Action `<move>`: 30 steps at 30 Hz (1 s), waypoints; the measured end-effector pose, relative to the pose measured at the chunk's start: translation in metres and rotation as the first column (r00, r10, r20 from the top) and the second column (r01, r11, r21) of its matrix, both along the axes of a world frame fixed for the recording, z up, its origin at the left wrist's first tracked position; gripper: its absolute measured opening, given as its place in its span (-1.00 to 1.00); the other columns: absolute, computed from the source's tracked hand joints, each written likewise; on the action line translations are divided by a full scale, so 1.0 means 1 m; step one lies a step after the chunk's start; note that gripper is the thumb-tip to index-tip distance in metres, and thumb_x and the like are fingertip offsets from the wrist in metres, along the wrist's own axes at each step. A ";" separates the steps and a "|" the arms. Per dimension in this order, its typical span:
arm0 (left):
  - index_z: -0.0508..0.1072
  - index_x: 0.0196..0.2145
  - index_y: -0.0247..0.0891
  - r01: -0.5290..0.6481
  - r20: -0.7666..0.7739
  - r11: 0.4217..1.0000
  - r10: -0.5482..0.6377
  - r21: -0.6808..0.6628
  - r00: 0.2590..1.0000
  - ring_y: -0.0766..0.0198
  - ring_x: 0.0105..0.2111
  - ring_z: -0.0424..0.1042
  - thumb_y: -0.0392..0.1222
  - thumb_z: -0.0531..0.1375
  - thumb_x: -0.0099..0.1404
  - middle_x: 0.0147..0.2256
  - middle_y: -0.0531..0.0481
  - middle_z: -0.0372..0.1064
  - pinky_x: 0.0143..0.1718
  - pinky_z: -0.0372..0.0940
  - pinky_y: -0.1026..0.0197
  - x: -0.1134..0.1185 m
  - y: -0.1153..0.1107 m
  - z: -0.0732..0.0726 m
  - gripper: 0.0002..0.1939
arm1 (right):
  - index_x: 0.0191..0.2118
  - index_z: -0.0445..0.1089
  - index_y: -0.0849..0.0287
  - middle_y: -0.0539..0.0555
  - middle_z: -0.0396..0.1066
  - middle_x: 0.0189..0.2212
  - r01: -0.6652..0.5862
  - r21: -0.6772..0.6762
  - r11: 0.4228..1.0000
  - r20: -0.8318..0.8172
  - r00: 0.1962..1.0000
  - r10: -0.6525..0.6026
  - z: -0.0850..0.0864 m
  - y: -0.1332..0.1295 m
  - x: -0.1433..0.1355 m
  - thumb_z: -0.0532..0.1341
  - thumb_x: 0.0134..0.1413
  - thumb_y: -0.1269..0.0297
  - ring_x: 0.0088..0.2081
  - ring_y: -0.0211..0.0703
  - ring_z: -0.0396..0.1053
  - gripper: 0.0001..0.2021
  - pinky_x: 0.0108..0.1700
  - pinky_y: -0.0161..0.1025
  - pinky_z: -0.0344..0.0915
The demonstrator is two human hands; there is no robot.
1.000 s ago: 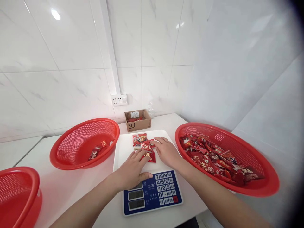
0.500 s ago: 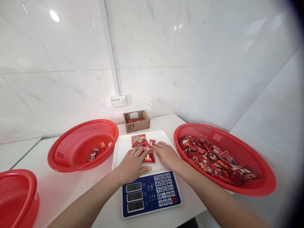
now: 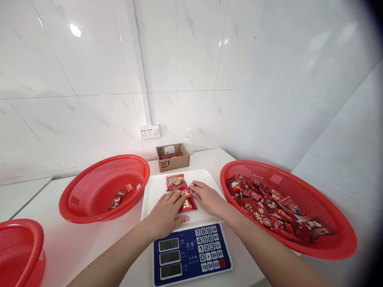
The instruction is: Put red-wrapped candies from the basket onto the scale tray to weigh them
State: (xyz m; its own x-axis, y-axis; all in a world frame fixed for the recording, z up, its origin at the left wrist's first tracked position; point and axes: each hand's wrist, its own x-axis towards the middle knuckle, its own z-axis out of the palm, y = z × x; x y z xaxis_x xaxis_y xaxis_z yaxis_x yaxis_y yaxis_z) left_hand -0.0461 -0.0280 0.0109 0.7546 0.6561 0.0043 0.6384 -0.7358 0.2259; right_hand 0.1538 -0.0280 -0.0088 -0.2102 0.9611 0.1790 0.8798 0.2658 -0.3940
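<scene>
Fingertips of the right hand (image 3: 208, 199) now cover most of the small packet (image 3: 192, 185), which showed clear just beyond them half a second ago; the whole view has also tilted a little upward, so everything sits lower. Behind everything rises a tiled wall (image 3: 197, 48), with a white table (image 3: 89, 239) against it. On the right, the full basket (image 3: 299, 191) holds a heap of red packets. To the left, the middle basket (image 3: 89, 187) has only a few packets at its far right side, and the near basket (image 3: 13, 243) is cut off by the picture's edge. Between them lies the scale (image 3: 154, 193); its display figures are too faint to read surely. Over the pan, the left hand (image 3: 164, 213) rests from above, fingers nearly straight and thumb held well apart, touching packets without gripping any. Right fingers are slightly bent; whether they pinch the small packet, I cannot tell. Just behind the pan, a carton (image 3: 176, 162) contains red packets. Three larger packets lie on the pan: the top packet (image 3: 176, 181) is mostly clear, while the patterned packet (image 3: 187, 192) and lower packet (image 3: 190, 205) are partly hidden by the left hand.
</scene>
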 end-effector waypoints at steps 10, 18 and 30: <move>0.16 0.19 -0.19 0.027 0.005 1.000 -0.027 0.014 1.000 0.02 0.23 -0.01 -0.23 -0.03 0.35 0.23 -0.14 0.03 0.20 -0.01 -0.12 0.000 0.001 -0.002 -0.55 | -0.27 0.44 0.14 0.07 0.45 -0.16 -0.045 -0.017 0.999 -0.162 0.986 0.041 0.011 -0.003 0.006 0.11 0.08 0.43 -0.07 -0.17 0.38 -0.83 -0.01 -0.22 0.28; 0.08 0.23 -0.18 0.043 -0.018 0.997 -0.044 -0.065 0.999 0.00 0.28 -0.18 -0.05 -0.01 0.36 0.28 -0.16 -0.10 0.22 -0.12 -0.17 -0.002 0.003 -0.002 -0.49 | 0.00 0.37 0.18 0.18 0.24 0.14 0.027 -0.040 0.999 -0.179 0.983 -0.033 0.010 -0.036 0.013 0.06 0.16 0.31 0.23 -0.07 0.06 -0.68 0.23 -0.02 0.03; -0.06 0.28 -0.08 -0.018 -0.018 0.996 0.017 -0.089 1.000 -0.14 0.28 -0.45 0.38 -0.09 0.20 0.31 -0.22 -0.32 0.16 -0.36 -0.37 0.026 0.017 0.003 -0.19 | -0.11 0.44 0.06 0.13 0.35 0.05 0.113 0.181 0.977 -0.273 0.960 -0.060 -0.019 -0.088 0.025 0.05 0.18 0.13 0.11 0.00 0.27 -0.71 0.08 0.04 0.29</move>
